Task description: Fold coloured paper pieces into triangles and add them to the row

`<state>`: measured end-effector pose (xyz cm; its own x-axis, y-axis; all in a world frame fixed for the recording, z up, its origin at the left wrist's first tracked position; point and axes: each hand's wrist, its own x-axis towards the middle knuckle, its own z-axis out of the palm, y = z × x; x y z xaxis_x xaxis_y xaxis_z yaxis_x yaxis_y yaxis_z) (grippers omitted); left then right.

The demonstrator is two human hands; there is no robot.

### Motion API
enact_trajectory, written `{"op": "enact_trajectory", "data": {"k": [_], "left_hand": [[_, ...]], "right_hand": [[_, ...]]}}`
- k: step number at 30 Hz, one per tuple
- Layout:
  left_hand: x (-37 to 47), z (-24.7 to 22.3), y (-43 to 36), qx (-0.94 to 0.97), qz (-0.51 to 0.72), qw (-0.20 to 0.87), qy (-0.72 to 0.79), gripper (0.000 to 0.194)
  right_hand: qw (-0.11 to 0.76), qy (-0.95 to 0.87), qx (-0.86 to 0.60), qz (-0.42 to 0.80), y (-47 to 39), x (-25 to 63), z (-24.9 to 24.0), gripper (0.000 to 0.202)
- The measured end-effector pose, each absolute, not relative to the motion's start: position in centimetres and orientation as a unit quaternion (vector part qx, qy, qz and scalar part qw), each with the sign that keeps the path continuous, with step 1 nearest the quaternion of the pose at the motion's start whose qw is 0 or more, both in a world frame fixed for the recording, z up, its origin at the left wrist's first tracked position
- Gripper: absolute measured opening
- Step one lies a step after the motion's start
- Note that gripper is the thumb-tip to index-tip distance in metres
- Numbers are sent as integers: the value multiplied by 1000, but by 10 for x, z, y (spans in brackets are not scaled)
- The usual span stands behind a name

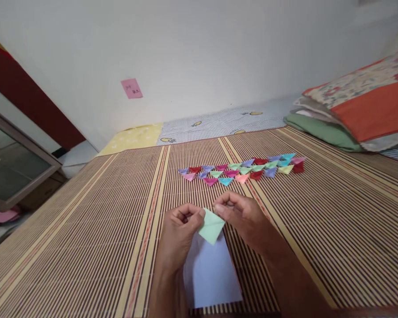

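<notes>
As your left hand pinches the pale-green paper diamond at ten o'clock, align edges gently; whether your right hand, at one o'clock, grips, I cannot tell.

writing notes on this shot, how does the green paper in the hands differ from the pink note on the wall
The light green paper is held in the air by the left hand, while the pink note is fixed flat to the wall. The green paper is turned corner-down like a diamond; the pink note hangs only slightly tilted. The pink note has dark writing, whereas none shows on the green paper. Both are small, four-sided pieces.
</notes>
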<state>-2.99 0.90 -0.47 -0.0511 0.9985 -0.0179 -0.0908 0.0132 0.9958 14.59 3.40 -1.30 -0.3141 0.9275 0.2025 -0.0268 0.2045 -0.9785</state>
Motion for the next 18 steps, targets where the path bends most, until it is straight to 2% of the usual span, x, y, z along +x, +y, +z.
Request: {"op": "enact_trajectory", "data": {"k": [2, 8, 18], "left_hand": [[-31, -7, 11, 446, 547, 507, 495, 22], [-33, -10, 10, 426, 560, 519, 485, 21], [-28, -5, 8, 466, 535, 537, 456, 21]], "right_hand": [[446, -644, -358, 507, 35, 152, -9, 20], [404, -691, -374, 467, 30, 152, -2, 17], [434, -664, -358, 492, 30, 146, -13, 15]]}}
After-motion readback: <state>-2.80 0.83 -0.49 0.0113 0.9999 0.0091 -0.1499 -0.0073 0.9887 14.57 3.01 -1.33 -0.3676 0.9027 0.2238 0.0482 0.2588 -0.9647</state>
